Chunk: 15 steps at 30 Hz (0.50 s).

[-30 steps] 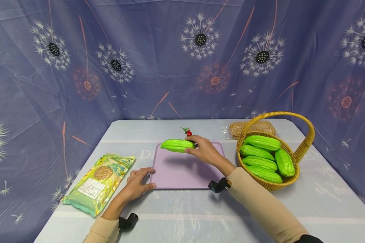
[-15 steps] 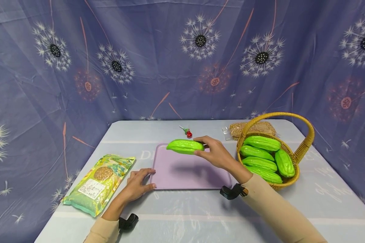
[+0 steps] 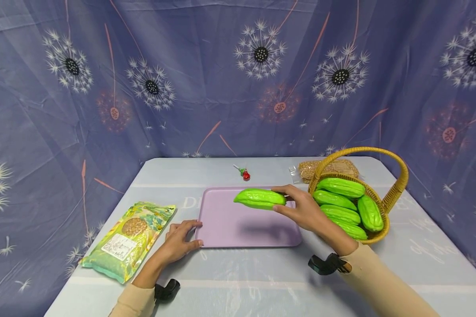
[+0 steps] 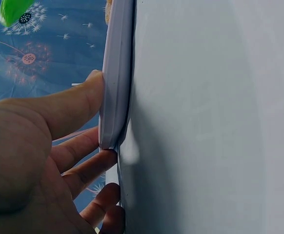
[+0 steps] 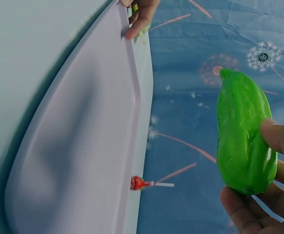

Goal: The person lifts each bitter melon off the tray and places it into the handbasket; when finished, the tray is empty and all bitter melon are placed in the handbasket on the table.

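Note:
My right hand (image 3: 301, 210) grips one end of a bright green ridged gourd (image 3: 259, 198) and holds it in the air over the right part of a lilac tray (image 3: 230, 226). In the right wrist view the gourd (image 5: 244, 139) stands clear of the tray (image 5: 78, 156), pinched between thumb and fingers. My left hand (image 3: 178, 240) rests on the table at the tray's front left corner, its fingers straight. In the left wrist view those fingertips (image 4: 91, 90) touch the tray's rim (image 4: 115, 83).
A wicker basket (image 3: 384, 209) with several more green gourds stands right of the tray. A bag of grain (image 3: 128, 237) lies at the left, a clear packet of grain (image 3: 307, 169) behind the basket, and a small red lollipop (image 3: 245, 174) behind the tray.
My right hand has carried the gourd rightward from the tray's back left to over its right part, toward the basket. The left hand has stayed at the tray's corner.

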Available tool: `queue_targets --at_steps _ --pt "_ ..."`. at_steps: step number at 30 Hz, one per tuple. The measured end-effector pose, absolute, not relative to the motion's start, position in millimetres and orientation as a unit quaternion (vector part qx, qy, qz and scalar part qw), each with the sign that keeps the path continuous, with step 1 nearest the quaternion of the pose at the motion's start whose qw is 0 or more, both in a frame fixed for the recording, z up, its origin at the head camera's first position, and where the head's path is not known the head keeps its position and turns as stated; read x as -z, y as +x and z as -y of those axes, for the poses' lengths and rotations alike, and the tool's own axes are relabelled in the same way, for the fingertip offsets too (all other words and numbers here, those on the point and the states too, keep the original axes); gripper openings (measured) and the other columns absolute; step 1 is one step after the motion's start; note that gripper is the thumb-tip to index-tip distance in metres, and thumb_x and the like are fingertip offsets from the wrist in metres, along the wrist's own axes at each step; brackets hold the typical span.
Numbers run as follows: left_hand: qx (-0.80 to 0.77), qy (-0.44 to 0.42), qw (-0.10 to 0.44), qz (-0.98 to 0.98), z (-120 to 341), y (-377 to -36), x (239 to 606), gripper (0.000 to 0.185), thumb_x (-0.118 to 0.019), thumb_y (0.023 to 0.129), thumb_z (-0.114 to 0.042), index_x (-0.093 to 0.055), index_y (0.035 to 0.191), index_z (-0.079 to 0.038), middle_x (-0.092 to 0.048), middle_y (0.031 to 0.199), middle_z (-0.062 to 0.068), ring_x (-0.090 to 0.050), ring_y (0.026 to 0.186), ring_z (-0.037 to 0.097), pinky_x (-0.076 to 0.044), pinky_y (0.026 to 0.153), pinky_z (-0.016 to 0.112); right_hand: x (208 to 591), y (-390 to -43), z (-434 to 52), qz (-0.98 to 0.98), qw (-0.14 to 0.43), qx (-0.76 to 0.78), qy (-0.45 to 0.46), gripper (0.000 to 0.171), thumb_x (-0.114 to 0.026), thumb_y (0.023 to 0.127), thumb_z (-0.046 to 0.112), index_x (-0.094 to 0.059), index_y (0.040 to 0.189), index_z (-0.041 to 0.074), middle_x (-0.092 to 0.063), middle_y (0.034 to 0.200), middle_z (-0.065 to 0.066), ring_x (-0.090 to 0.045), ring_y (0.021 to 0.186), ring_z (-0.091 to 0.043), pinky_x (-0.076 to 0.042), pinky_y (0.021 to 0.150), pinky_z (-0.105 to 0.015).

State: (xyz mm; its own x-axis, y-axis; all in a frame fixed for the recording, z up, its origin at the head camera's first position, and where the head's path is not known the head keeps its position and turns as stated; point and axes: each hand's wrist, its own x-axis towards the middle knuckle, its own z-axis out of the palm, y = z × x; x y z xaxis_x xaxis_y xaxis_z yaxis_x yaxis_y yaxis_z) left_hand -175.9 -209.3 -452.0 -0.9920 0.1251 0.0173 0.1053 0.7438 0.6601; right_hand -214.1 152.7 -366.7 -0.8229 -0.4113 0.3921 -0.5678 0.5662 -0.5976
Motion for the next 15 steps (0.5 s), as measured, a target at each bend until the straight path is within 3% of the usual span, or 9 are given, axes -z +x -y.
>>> queue_targets --at_steps 7,10,15 --pt "-0.353 0.057 0.016 -0.934 209.2 -175.5 452.8 0.05 -0.076 0.076 -0.027 -0.059 0.122 -0.017 -0.053 0.136 0.005 -0.037 0.116 0.029 -0.027 0.092 0.048 369.9 -201.8 -178.6 0.892 0.12 -0.35 0.262 0.047 -0.071 0.083 0.026 -0.058 0.127 0.015 -0.065 0.117 -0.001 -0.062 0.092 -0.012 -0.051 0.079 -0.032" --pt "-0.354 0.058 0.015 -0.933 209.1 -175.6 452.8 0.05 -0.076 0.076 -0.027 -0.059 0.122 -0.017 -0.053 0.137 0.005 -0.037 0.116 0.029 -0.026 0.092 0.048 372.4 -196.6 -191.6 0.898 0.124 -0.34 0.251 0.046 -0.071 0.083 0.027 -0.058 0.127 0.017 -0.065 0.101 0.001 -0.056 0.08 -0.01 -0.045 0.067 -0.026" --pt "-0.35 0.062 0.012 -0.935 209.3 -176.0 452.7 0.049 -0.076 0.077 -0.027 -0.059 0.122 -0.018 -0.053 0.137 0.005 -0.037 0.116 0.029 -0.026 0.093 0.049 375.9 -190.5 -214.0 0.909 0.136 -0.32 0.231 0.045 -0.07 0.084 0.028 -0.057 0.127 0.019 -0.065 0.104 0.001 -0.057 0.085 -0.009 -0.047 0.07 -0.028"
